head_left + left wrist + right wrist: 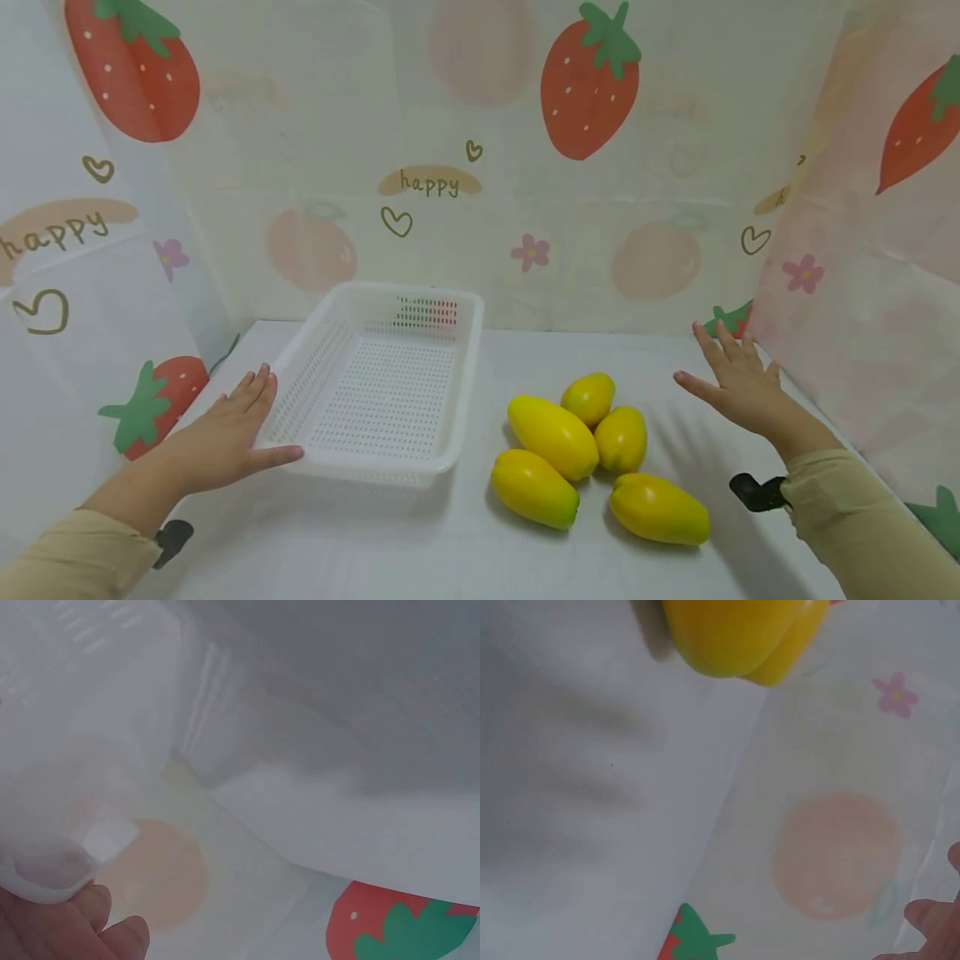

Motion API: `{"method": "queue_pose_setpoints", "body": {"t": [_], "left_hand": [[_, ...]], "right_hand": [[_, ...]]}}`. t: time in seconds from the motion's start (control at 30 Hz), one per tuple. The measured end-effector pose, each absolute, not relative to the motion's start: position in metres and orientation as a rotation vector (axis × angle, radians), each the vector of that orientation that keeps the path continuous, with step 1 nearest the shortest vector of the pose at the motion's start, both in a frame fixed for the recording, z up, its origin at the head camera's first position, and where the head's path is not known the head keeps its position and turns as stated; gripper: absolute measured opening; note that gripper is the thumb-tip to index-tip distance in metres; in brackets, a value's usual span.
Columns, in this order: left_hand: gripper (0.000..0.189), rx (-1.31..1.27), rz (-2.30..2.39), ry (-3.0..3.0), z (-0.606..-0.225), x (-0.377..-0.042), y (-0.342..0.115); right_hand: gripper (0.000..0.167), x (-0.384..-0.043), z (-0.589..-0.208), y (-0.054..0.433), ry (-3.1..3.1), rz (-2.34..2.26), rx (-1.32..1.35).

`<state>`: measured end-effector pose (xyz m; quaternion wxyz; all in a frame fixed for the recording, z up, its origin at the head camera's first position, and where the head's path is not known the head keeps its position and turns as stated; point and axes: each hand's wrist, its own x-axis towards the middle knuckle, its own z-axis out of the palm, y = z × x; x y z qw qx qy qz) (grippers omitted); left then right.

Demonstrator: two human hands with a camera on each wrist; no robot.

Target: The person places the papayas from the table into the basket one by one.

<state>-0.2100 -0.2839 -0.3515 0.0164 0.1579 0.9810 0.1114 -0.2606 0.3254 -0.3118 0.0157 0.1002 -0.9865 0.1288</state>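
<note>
My left hand [221,437] is at the near left corner of a white plastic basket [471,379], its fingers straight and thumb spread. In the left wrist view the fingertips [94,904] lie by the rim of the basket [45,889]; whether they press it cannot be told. Several yellow mangoes lie together right of the basket, among them a large mango [553,437] and, nearest me, a mango [660,508]. Over the table's right side my right hand [738,387] is held with fingers spread, apart from the mangoes and holding nothing.
The white table [360,542] is bounded by a back wall [517,292] and side walls of sheeting printed with strawberries and hearts. A dark strap piece [757,492] hangs at the right wrist, another dark piece [174,542] at the left.
</note>
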Motion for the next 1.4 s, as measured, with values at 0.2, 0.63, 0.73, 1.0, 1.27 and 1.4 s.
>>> {"method": "queue_pose_setpoints", "body": {"t": [0.2,0.63,0.73,1.0,1.27,1.4], "left_hand": [[0.117,0.485,0.330,3.050,-0.354,-0.212,-0.285],[0.118,0.470,0.312,3.055,-0.350,-0.210,-0.283],[0.117,0.470,0.318,3.052,-0.350,-0.209,-0.283],[0.118,0.462,0.307,3.049,-0.351,-0.211,-0.283],[0.118,0.483,0.313,3.050,-0.349,-0.211,-0.283],[0.118,0.472,0.322,3.044,-0.349,-0.211,-0.282]], "right_hand": [[0.085,-0.257,-0.310,0.326,-3.060,0.536,0.385],[0.078,-0.241,-0.316,0.332,-3.039,0.980,0.581],[0.074,-0.237,-0.319,0.333,-3.019,1.053,0.601],[0.068,-0.229,-0.334,0.340,-2.980,1.219,0.638],[0.063,-0.226,-0.359,0.347,-2.936,1.460,0.753],[0.060,-0.224,-0.368,0.347,-2.945,1.584,0.800]]}}
